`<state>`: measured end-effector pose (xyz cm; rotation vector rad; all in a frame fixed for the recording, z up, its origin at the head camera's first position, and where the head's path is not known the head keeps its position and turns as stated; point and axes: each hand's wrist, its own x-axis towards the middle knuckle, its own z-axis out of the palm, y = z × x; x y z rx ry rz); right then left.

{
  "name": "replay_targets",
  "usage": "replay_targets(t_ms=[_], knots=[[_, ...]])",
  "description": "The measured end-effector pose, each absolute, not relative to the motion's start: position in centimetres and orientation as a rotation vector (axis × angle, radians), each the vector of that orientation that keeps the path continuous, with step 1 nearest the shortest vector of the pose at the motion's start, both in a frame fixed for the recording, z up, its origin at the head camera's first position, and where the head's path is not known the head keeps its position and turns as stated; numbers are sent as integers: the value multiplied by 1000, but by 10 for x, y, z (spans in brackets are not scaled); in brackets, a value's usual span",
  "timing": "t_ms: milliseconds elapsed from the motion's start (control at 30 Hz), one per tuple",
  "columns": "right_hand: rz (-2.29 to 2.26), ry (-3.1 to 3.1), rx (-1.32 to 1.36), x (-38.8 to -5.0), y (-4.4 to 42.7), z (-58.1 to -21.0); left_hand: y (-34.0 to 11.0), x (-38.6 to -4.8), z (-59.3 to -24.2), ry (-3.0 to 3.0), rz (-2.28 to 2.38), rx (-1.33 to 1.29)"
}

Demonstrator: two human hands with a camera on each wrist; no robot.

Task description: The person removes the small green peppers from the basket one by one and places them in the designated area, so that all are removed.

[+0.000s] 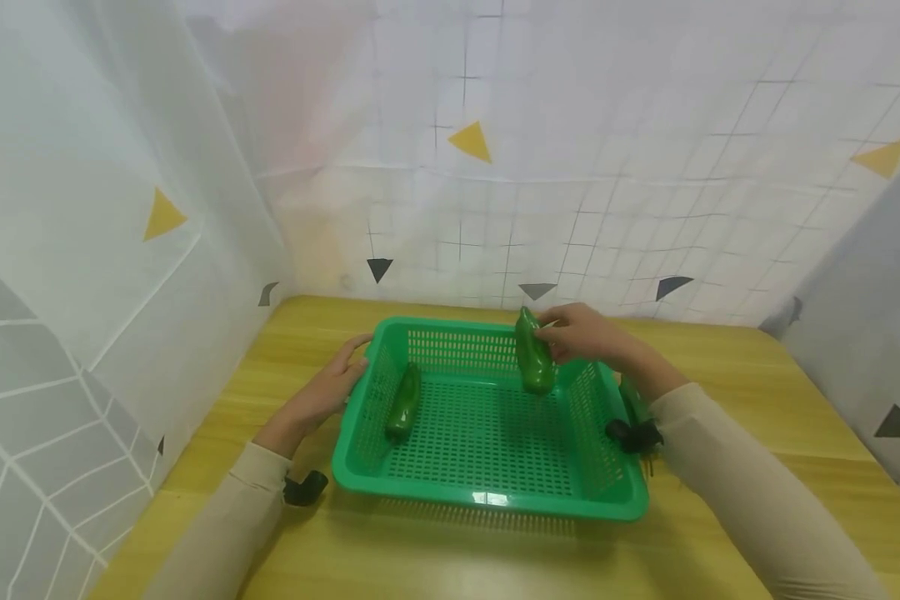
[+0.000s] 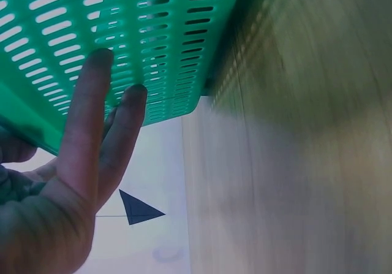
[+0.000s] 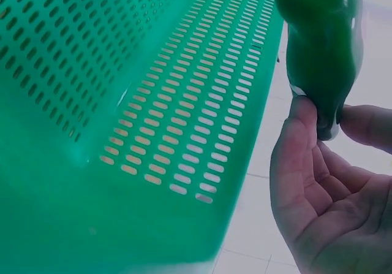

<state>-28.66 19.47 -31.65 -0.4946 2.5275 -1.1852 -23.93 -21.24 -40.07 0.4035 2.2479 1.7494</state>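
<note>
- Green pepper (image 1: pixel 534 354) hangs off the basket floor, near the back right corner of the green plastic basket (image 1: pixel 450 493), its narrow end up and its blunt end down.
- Right hand (image 1: pixel 581 333) pinches it between thumb and fingers close to the narrow end, as the right wrist view shows.
- Left hand (image 1: pixel 322 392) rests at the basket's left side, its fairly straight fingers touching the slotted outer wall.
- Handling, as a judgement: the pepper is probably light and hollow, firm under a light squeeze but apt to crack or bruise under a hard one. Its glossy skin looks slippery, and a pinch at the tapered end may let the heavier blunt end swing; a hold round the middle would likely be steadier.
- Second green pepper (image 1: pixel 403 408) lies lengthwise inside, beside the left wall.
- Edges: the back rim and right wall are nearest to the held pepper. Bare slotted floor stretches between the second pepper and the right wall, giving room to lower and turn.
- Outside the right wall, a green item (image 1: pixel 632 398) is mostly hidden by the arm; the wooden table (image 1: pixel 727 358) extends beyond, and a printed cloth (image 1: pixel 420 208) bounds the back.
</note>
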Motion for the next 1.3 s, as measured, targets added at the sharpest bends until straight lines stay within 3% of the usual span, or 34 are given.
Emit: replay_targets(t_ms=[1300], knots=[[-1218, 2546, -462, -284, 238, -326, -223, -243, -406, 2287, 1752, 406]])
